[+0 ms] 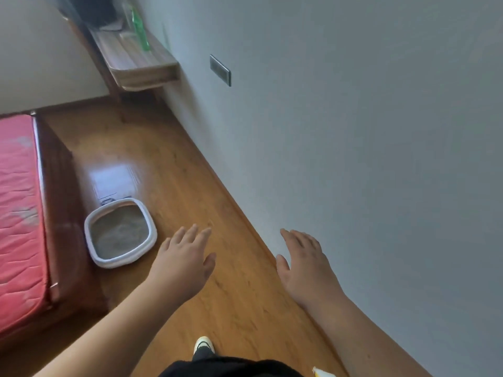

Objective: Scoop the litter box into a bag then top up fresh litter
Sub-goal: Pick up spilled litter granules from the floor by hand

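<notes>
A white litter box with grey litter inside sits on the wooden floor beside the bed frame. My left hand is held out in the air, palm down with fingers straight, just right of the box and apart from it. My right hand is also held out flat and holds nothing, over the floor by the wall. No scoop or bag can be seen. A dark edge of something shows just behind the box.
A bed with a red mattress and dark wooden frame fills the left. A grey wall with a socket plate runs along the right. A wooden shelf with a green bottle hangs at the far end. My shoe shows below.
</notes>
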A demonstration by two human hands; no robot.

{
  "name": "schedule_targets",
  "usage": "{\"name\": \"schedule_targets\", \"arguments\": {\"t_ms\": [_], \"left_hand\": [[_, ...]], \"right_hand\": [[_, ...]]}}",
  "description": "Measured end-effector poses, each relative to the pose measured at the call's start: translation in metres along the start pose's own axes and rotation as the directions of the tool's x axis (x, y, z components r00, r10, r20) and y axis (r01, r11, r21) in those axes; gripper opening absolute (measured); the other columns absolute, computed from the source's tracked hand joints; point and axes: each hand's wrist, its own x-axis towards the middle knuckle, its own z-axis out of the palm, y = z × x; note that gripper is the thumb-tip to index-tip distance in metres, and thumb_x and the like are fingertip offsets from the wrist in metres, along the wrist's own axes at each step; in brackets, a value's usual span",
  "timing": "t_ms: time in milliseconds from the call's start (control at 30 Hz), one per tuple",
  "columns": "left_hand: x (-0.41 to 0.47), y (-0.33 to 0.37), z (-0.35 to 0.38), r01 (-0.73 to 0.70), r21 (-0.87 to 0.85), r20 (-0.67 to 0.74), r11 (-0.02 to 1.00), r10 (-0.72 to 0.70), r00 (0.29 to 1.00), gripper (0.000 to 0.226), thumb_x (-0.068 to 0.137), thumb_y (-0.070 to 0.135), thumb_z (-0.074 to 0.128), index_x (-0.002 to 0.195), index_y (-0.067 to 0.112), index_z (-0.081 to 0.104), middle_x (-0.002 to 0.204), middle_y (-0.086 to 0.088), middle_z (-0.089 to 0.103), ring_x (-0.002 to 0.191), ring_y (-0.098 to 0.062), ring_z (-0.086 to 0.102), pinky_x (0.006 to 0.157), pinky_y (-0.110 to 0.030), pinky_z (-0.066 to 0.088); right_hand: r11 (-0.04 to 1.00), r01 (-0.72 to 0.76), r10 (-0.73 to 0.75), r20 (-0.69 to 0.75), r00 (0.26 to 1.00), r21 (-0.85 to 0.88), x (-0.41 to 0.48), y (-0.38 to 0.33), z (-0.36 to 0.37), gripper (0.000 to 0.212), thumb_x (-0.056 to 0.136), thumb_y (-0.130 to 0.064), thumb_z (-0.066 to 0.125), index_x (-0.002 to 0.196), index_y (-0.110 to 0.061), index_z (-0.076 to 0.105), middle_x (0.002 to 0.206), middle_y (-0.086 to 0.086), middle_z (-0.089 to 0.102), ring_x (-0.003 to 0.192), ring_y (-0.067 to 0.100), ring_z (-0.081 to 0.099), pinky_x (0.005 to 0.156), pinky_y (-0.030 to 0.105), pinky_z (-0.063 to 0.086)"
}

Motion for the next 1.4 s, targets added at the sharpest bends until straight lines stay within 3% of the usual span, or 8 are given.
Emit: {"name": "schedule_targets", "arguments": {"t_ms": [167, 333, 533, 667, 933, 1200, 1400], "left_hand": [[0.035, -0.079, -0.032, 0.128, -0.049, -0.013, 0.991, -0.129, 0.992, 0.065, 0.102, 0.052, 0.037, 0.159, 0.028, 0.015, 0.168, -0.001, 0.015, 0.154, -0.025, 0.010, 0.123, -0.043, 0.016], [0.064, -0.123, -0.043, 0.231, -0.106, -0.026, 0.967, -0.235, 0.972, 0.062, 0.103, 0.050, 0.037, 0.158, 0.027, 0.020, 0.166, -0.001, 0.019, 0.154, -0.026, 0.013, 0.123, -0.043, 0.018], [0.110, -0.161, -0.047, 0.417, -0.150, -0.031, 0.897, -0.426, 0.904, 0.064, 0.101, 0.054, 0.037, 0.158, 0.031, 0.020, 0.167, 0.000, 0.017, 0.154, -0.024, 0.012, 0.124, -0.043, 0.018], [0.159, -0.174, -0.051, 0.537, -0.158, -0.048, 0.829, -0.550, 0.834, 0.063, 0.100, 0.052, 0.038, 0.158, 0.031, 0.022, 0.166, -0.001, 0.021, 0.154, -0.024, 0.015, 0.122, -0.043, 0.021], [0.221, -0.155, -0.060, 0.752, -0.290, 0.001, 0.593, -0.785, 0.619, 0.064, 0.101, 0.051, 0.038, 0.158, 0.028, 0.023, 0.165, -0.001, 0.025, 0.153, -0.023, 0.018, 0.120, -0.040, 0.023], [0.176, -0.186, -0.024, 0.904, -0.398, 0.180, 0.158, -0.952, 0.246, 0.064, 0.101, 0.051, 0.035, 0.159, 0.028, 0.019, 0.166, -0.002, 0.020, 0.153, -0.025, 0.016, 0.123, -0.042, 0.020], [0.159, -0.229, 0.011, 0.898, -0.440, 0.299, 0.018, -0.940, 0.165, 0.063, 0.102, 0.050, 0.035, 0.159, 0.028, 0.018, 0.167, -0.002, 0.019, 0.153, -0.025, 0.015, 0.123, -0.043, 0.019]], "right_hand": [[0.990, 0.139, -0.140, 0.072, 0.988, 0.014, 0.075, -0.087, 0.014, 0.058, 0.104, -0.043, 0.032, 0.158, -0.026, 0.020, 0.162, -0.007, 0.023, 0.150, 0.013, 0.012, 0.123, 0.033, 0.017], [0.971, 0.238, -0.235, 0.152, 0.960, -0.004, 0.139, -0.129, 0.022, 0.057, 0.104, -0.043, 0.033, 0.158, -0.029, 0.020, 0.163, -0.008, 0.022, 0.151, 0.013, 0.012, 0.123, 0.033, 0.016], [0.932, 0.361, -0.356, 0.226, 0.907, 0.021, 0.234, -0.157, 0.025, 0.056, 0.105, -0.042, 0.033, 0.158, -0.029, 0.019, 0.163, -0.009, 0.020, 0.151, 0.011, 0.010, 0.124, 0.031, 0.012], [0.880, 0.474, -0.466, 0.270, 0.843, 0.039, 0.312, -0.172, 0.032, 0.057, 0.103, -0.045, 0.035, 0.157, -0.032, 0.021, 0.162, -0.011, 0.023, 0.151, 0.011, 0.013, 0.124, 0.035, 0.018], [0.660, 0.752, -0.660, 0.480, 0.578, 0.001, 0.446, -0.214, 0.035, 0.058, 0.103, -0.047, 0.038, 0.156, -0.031, 0.023, 0.162, -0.009, 0.025, 0.151, 0.014, 0.015, 0.123, 0.036, 0.018], [0.425, 0.904, -0.725, 0.619, 0.302, 0.057, 0.477, -0.311, 0.088, 0.058, 0.101, -0.039, 0.044, 0.155, -0.024, 0.029, 0.158, -0.005, 0.033, 0.148, 0.016, 0.021, 0.119, 0.033, 0.022], [0.287, 0.956, -0.692, 0.705, 0.157, 0.068, 0.456, -0.376, 0.153, 0.057, 0.101, -0.035, 0.046, 0.154, -0.023, 0.030, 0.155, -0.004, 0.036, 0.146, 0.018, 0.023, 0.116, 0.033, 0.027]]}}
